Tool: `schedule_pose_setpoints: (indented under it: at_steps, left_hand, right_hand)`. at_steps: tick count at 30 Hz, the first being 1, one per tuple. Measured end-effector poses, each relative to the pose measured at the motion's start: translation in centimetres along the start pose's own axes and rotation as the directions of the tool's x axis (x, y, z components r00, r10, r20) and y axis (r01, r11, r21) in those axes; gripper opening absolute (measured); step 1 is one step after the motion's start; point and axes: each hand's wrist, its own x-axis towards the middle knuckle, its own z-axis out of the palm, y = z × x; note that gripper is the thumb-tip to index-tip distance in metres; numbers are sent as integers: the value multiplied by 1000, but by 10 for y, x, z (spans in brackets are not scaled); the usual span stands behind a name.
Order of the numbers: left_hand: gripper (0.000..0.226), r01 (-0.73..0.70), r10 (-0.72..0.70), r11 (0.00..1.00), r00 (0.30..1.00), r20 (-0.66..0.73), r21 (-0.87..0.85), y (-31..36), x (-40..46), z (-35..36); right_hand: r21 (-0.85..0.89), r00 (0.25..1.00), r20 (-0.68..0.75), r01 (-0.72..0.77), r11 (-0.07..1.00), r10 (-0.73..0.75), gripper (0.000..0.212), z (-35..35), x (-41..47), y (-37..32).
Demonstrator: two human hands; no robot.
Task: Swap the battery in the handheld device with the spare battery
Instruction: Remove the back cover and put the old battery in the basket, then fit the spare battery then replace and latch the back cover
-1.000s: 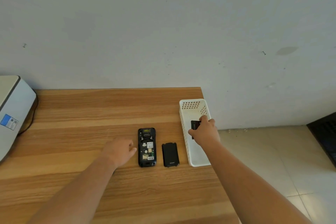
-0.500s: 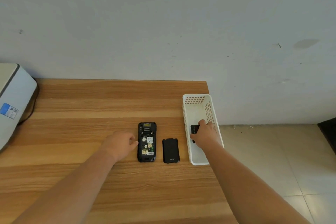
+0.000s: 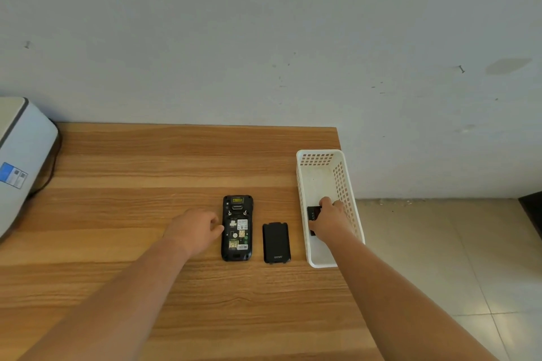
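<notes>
On the wooden table [image 3: 117, 173], right hand [image 3: 330, 223] grips a battery [image 3: 313, 212] inside the basket [image 3: 340, 161]; left hand [image 3: 195, 228], loosely curled, steadies the device [image 3: 237, 228]. Lift straight up, clearing the walls.

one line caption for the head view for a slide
Right hand on a battery in the white basket; left hand beside the opened device, cover alongside.

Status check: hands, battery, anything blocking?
Left hand steadies open handheld device. Right hand in white basket on black battery. Back cover lies between, clear.
</notes>
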Motion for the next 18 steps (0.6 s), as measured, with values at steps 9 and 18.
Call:
schedule_pose_setpoints:
  at_steps: [9,18]
  left_hand:
    - [24,-6,5,999,1000,-21,-32,7,-5,-15]
    - [37,-31,28,999,997,-76,-40,-2,-14,-46]
  right_hand:
    - [25,990,-119,72,997,-69,51,-41,-2,-28]
    - [-153,924,-208,293,944,-321,56,-60,-38,-78]
